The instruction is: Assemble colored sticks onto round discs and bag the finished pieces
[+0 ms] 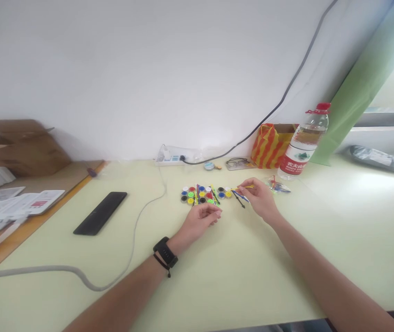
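Note:
My right hand [259, 199] pinches a thin yellow plastic stick [250, 186] between thumb and fingers. Just under its fingertips, a blue stick [241, 195] and a black stick [240, 202] lie on the table. My left hand [202, 222], with a black watch on the wrist, rests in front of the colored pieces, its fingers curled together; whether anything is inside is hidden. Behind it sit rows of small round discs [190, 195] in several colors, with thin sticks [214, 194] laid between the groups. More discs [221, 195] stand nearest the right hand.
A clear bag of small parts [278, 185] lies right of my right hand, before a water bottle [299, 152] and striped bag [269, 146]. Glasses [238, 163] and a power strip [169, 157] sit along the wall. Left are a black slab [100, 213] and grey cable [134, 235].

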A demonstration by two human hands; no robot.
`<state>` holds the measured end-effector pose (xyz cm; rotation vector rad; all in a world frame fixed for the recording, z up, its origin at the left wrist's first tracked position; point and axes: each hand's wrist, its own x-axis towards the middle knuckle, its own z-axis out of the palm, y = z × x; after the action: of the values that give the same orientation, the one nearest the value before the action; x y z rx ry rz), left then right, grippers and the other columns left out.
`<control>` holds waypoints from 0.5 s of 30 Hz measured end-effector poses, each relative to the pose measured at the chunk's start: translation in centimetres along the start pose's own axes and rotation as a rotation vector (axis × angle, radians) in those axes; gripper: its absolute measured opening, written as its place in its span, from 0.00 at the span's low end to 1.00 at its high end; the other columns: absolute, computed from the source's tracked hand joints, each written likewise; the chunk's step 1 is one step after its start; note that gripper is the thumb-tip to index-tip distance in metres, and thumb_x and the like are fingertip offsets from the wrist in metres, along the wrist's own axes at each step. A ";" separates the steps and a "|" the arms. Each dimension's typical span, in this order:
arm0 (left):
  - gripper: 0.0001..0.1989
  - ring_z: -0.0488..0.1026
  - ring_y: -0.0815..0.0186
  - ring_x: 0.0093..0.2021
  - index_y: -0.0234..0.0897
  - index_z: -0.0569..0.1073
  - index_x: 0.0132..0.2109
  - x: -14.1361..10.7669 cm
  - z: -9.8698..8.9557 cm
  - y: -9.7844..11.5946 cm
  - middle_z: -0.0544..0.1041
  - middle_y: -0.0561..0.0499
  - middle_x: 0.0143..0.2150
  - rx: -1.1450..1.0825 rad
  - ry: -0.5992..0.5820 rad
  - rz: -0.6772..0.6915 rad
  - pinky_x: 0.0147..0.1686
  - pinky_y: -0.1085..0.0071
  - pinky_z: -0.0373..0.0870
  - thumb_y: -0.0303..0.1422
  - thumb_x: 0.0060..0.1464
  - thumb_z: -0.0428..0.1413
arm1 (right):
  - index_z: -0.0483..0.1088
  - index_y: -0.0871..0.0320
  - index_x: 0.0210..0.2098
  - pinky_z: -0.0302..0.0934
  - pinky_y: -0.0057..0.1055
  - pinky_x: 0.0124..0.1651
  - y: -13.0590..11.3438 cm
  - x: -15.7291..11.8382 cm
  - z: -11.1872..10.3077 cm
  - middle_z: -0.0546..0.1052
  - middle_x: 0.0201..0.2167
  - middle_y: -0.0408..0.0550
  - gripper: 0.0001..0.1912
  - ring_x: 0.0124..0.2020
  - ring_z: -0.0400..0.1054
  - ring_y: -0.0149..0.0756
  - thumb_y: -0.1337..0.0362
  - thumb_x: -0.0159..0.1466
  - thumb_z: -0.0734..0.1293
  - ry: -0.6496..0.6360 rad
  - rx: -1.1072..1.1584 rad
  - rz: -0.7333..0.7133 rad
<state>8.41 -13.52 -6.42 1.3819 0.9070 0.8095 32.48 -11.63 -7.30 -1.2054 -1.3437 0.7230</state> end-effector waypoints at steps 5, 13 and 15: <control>0.17 0.73 0.67 0.34 0.36 0.80 0.41 0.0 0.0 -0.1 0.79 0.47 0.36 0.014 0.009 0.007 0.35 0.70 0.70 0.45 0.52 0.65 | 0.68 0.54 0.35 0.75 0.40 0.40 0.9 -0.1 0.5 0.79 0.35 0.50 0.17 0.37 0.79 0.44 0.47 0.62 0.70 -0.004 -0.100 -0.024; 0.16 0.74 0.67 0.34 0.35 0.80 0.41 0.1 -0.1 -0.3 0.79 0.47 0.36 0.009 -0.002 0.008 0.35 0.71 0.70 0.44 0.53 0.65 | 0.68 0.54 0.37 0.75 0.42 0.43 1.5 0.0 0.3 0.76 0.36 0.50 0.10 0.35 0.78 0.41 0.55 0.65 0.67 -0.011 -0.162 -0.076; 0.16 0.74 0.67 0.34 0.36 0.80 0.41 0.1 -0.1 -0.3 0.79 0.47 0.36 0.009 -0.002 0.013 0.35 0.71 0.70 0.44 0.52 0.65 | 0.68 0.54 0.37 0.74 0.42 0.43 1.5 0.0 0.2 0.77 0.36 0.50 0.08 0.36 0.77 0.42 0.57 0.64 0.66 0.002 -0.200 -0.095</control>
<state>8.34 -13.39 -6.71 1.3977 0.9023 0.8145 32.62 -11.15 -8.68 -1.2894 -1.4880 0.5290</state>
